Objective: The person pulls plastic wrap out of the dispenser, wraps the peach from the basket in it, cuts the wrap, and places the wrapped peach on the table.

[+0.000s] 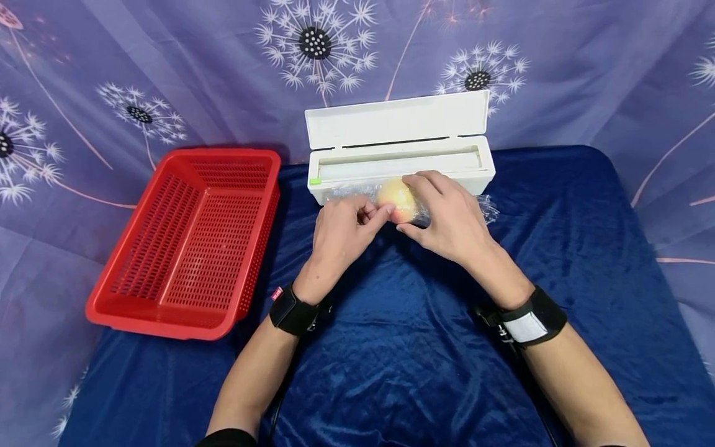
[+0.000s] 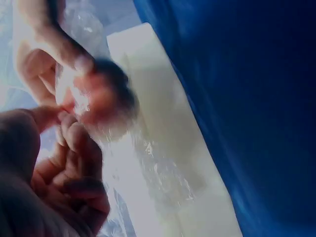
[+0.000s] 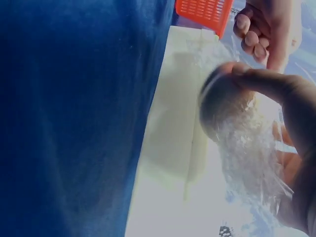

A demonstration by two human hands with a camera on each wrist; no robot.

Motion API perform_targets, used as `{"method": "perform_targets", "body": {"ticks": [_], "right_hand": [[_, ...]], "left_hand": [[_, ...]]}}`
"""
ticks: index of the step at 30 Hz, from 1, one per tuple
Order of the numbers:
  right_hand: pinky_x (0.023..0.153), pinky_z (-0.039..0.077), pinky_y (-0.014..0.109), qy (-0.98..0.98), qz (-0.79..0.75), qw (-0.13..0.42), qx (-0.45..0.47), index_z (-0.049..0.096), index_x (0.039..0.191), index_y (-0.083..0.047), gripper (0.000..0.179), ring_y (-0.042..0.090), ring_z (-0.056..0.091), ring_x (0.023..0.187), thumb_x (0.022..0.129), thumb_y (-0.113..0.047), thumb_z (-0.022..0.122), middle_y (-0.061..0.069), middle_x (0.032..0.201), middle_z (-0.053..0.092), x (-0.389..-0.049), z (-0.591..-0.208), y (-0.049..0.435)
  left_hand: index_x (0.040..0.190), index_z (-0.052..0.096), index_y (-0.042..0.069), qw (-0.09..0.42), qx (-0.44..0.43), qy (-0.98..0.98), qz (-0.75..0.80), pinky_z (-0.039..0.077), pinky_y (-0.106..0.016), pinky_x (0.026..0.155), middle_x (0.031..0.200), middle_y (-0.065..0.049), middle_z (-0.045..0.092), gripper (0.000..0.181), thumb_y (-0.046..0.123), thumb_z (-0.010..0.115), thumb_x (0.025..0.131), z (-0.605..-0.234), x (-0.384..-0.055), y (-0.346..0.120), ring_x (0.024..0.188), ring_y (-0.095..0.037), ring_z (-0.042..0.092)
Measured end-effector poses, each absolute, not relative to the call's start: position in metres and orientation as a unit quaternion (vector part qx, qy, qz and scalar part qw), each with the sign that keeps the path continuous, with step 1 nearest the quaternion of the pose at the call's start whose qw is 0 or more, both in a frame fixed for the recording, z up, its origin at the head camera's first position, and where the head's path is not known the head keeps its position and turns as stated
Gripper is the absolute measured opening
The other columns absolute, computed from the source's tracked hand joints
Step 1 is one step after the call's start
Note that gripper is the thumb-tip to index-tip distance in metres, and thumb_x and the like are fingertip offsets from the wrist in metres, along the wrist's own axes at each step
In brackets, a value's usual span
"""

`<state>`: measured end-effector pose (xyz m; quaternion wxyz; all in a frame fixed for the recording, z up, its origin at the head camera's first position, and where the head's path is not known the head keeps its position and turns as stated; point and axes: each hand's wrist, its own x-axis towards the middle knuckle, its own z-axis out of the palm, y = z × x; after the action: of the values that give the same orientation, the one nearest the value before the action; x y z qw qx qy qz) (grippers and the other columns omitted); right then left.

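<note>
A round yellow fruit with a red blush (image 1: 395, 194) is in clear plastic film (image 1: 489, 210), whose loose ends stick out on both sides. My right hand (image 1: 455, 217) grips the fruit from the right, thumb below and fingers above. At its left side, my left hand (image 1: 342, 233) has its fingers curled; in the left wrist view its thumb and forefinger pinch the film (image 2: 81, 101) against the fruit. Right behind the hands stands a long white wrap box (image 1: 399, 118) with its lid raised and a roll (image 1: 399, 162) inside. The fruit's far side is blurred in the wrist views.
To the left a red perforated basket (image 1: 240, 292) sits on the dark blue cloth (image 1: 385, 347) that covers the table. A purple curtain with dandelion prints (image 1: 212, 56) hangs behind the box. Each wrist wears a black strap (image 1: 293, 310).
</note>
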<state>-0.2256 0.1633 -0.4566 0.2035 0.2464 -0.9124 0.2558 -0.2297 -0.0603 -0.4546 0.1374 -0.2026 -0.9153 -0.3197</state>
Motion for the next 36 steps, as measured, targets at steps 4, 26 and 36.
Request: {"method": "perform_targets", "body": {"ticks": [4,26,36], "right_hand": [[0.09,0.054,0.054,-0.897,0.264,0.256,0.246,0.063,0.137,-0.004,0.078,0.04,0.066,0.111,0.074,-0.032,0.098,0.019,0.131,0.065,-0.223,-0.455,0.16],[0.093,0.051,0.046,-0.839,0.352,0.37,0.186,0.059,0.129,0.007,0.07,0.038,0.061,0.108,0.079,-0.031,0.092,0.026,0.124,0.06,-0.203,-0.433,0.142],[0.092,0.049,0.042,-0.815,0.397,0.375,0.192,0.057,0.129,0.004,0.063,0.037,0.059,0.107,0.084,-0.03,0.087,0.024,0.123,0.06,-0.195,-0.431,0.131]], "left_hand": [[0.072,0.077,0.022,0.115,-0.164,-0.908,-0.369,0.043,-0.029,0.057,0.06,0.012,0.062,0.041,0.049,0.07,0.101,-0.451,-0.225,-0.055,0.055,-0.005,0.055],[0.119,0.045,0.002,0.041,-0.161,-0.692,-0.703,0.058,-0.026,0.087,0.119,-0.011,0.063,0.028,0.008,0.067,0.103,-0.445,-0.213,-0.038,0.115,-0.022,0.073],[0.122,0.043,0.013,0.085,-0.176,-0.591,-0.782,0.057,-0.029,0.087,0.122,-0.001,0.05,0.041,0.019,0.075,0.098,-0.445,-0.207,-0.03,0.117,-0.024,0.064]]}}
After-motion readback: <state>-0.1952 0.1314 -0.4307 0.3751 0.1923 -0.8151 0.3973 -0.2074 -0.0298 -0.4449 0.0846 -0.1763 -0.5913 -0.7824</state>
